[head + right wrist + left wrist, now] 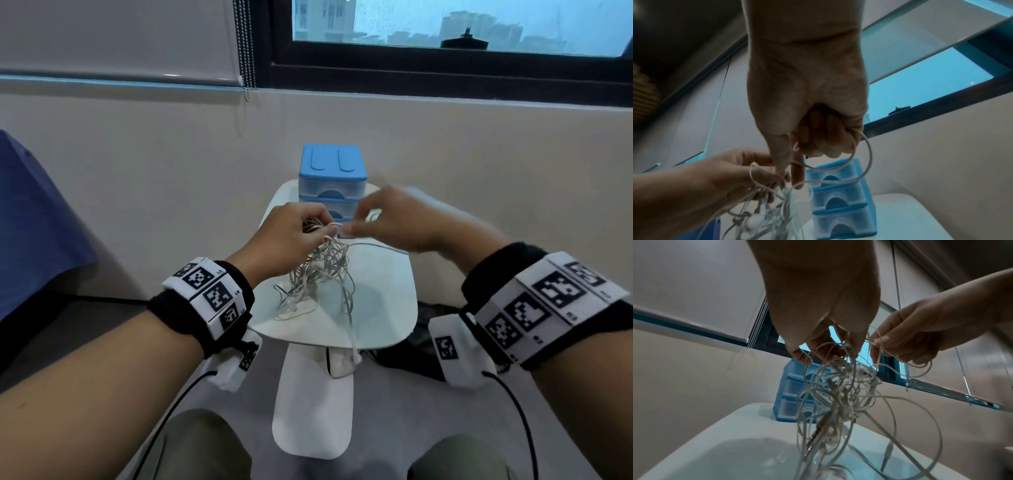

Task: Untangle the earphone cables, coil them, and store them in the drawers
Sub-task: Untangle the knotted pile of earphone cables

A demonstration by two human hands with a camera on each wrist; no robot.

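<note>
- Left hand (291,233): raised above the white table (394,308), fingers curled and pinched on the top of the tangled earphone cables (322,274); the bundle hangs from the grip, its lower loops resting on the tabletop in front of the drawer unit (331,181).
- Right hand (404,219): just right of the left hand, in front of the drawer unit; thumb and forefinger pinch one strand, the other fingers curled in.
- Drawer unit: blue, three closed translucent drawers, at the far end of the table against the wall; both hands partly hide its lower drawers in the head view.
- One cable end (356,353) trails over the table's near edge.
- Surroundings: window (445,34) and bead chain (246,51) above the drawer unit; blue cloth (34,222) far to its left.
- Left wrist view alone shows an earbud (863,374) and jack plugs (887,456) within the tangle.
- Right wrist view alone shows a loop (863,162) running out of the right palm.
</note>
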